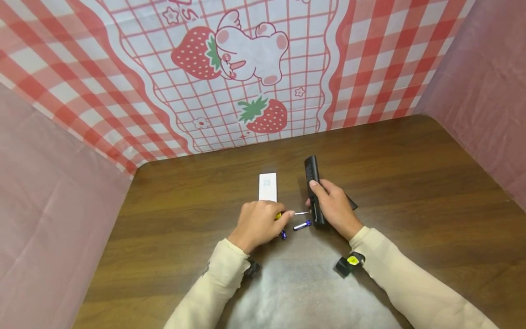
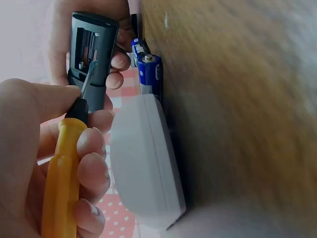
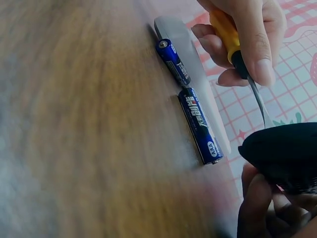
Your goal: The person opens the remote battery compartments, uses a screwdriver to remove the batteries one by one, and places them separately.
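My left hand (image 1: 256, 223) grips a screwdriver (image 2: 62, 173) with a yellow handle and black collar. In the left wrist view, its metal tip reaches into the uncovered battery compartment of a black remote control (image 2: 110, 44). My right hand (image 1: 336, 208) holds that remote control tilted up off the table, thumb along its side. Two blue AAA batteries lie on the table between the hands: one battery (image 3: 172, 60) is near the left hand, the other battery (image 3: 199, 124) near the remote's lower end.
A white, rounded-edged device (image 1: 268, 186) lies just beyond my left hand. A flat black piece (image 1: 352, 204) shows partly behind my right hand; its kind is unclear. The brown wooden table (image 1: 185, 205) meets a red-and-white checked cloth (image 1: 370, 68) at the back.
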The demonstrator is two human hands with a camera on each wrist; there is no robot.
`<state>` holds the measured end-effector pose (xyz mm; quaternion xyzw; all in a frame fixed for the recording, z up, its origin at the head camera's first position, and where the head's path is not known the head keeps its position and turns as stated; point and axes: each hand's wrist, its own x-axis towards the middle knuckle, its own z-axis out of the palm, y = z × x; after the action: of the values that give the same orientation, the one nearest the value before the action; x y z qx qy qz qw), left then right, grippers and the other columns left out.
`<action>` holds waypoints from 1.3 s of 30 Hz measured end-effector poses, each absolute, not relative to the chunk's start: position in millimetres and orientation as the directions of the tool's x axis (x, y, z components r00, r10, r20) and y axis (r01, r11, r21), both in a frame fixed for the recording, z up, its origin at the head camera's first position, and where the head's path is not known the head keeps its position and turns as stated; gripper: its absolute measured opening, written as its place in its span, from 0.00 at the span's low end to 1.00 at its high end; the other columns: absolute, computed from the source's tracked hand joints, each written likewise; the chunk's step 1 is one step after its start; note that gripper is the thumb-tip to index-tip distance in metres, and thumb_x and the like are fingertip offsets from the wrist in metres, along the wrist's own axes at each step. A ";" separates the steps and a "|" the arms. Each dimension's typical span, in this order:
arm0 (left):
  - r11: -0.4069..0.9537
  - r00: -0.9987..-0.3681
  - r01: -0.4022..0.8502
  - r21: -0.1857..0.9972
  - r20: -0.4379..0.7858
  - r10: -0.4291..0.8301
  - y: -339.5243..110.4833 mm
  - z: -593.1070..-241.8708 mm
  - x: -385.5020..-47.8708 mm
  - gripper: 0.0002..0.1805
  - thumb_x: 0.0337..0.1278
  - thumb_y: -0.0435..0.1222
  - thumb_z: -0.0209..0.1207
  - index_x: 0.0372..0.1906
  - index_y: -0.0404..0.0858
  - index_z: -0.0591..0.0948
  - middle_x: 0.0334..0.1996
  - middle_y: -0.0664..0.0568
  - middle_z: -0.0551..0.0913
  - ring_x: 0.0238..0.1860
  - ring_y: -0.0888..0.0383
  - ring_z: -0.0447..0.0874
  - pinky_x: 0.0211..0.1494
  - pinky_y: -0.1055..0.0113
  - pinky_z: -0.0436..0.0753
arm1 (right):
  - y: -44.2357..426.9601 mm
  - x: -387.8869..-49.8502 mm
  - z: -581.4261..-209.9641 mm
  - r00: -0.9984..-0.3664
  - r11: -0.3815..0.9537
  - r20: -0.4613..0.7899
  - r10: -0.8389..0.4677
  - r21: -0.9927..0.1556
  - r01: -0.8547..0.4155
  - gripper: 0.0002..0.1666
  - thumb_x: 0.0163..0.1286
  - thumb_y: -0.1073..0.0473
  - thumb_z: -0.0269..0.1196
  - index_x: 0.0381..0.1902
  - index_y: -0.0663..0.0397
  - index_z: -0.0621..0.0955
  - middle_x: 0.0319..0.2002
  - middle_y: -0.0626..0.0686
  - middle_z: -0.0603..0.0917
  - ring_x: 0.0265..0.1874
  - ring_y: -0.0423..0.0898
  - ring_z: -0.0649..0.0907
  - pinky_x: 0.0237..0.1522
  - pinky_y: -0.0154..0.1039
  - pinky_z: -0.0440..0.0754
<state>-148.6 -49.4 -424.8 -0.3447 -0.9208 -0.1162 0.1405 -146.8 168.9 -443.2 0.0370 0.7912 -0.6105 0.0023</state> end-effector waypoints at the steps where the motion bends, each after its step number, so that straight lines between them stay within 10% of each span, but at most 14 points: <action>1: 0.735 -0.720 0.669 0.115 0.346 0.601 -50.4 -425.1 -148.6 0.22 0.66 0.55 0.58 0.16 0.52 0.73 0.15 0.63 0.71 0.14 0.64 0.67 0.15 0.65 0.64 | 168.8 -146.3 -442.9 -0.997 0.230 -0.056 0.047 -0.971 0.065 0.32 0.77 0.35 0.50 0.47 0.60 0.78 0.31 0.60 0.86 0.28 0.51 0.86 0.30 0.42 0.82; 26: 0.791 -0.782 0.590 0.160 0.358 0.511 -79.4 -424.9 -146.7 0.19 0.66 0.54 0.58 0.19 0.53 0.79 0.15 0.64 0.71 0.15 0.63 0.67 0.16 0.66 0.63 | 171.0 -147.9 -441.5 -0.994 0.165 -0.097 0.046 -0.981 0.103 0.28 0.79 0.45 0.51 0.51 0.68 0.78 0.34 0.65 0.81 0.23 0.53 0.86 0.27 0.47 0.85; 39: 0.798 -0.781 0.579 0.168 0.395 0.483 -86.0 -426.6 -145.4 0.17 0.65 0.54 0.59 0.22 0.53 0.83 0.17 0.65 0.76 0.16 0.62 0.71 0.17 0.65 0.65 | 180.8 -154.5 -443.3 -0.997 0.443 0.028 0.076 -0.896 0.009 0.24 0.77 0.47 0.56 0.41 0.65 0.84 0.30 0.59 0.84 0.23 0.47 0.80 0.27 0.41 0.79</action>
<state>-145.4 -86.0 -426.6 -0.2845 -0.9331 -0.1412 0.1688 -154.5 180.8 -443.3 0.0252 0.8489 -0.5270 -0.0319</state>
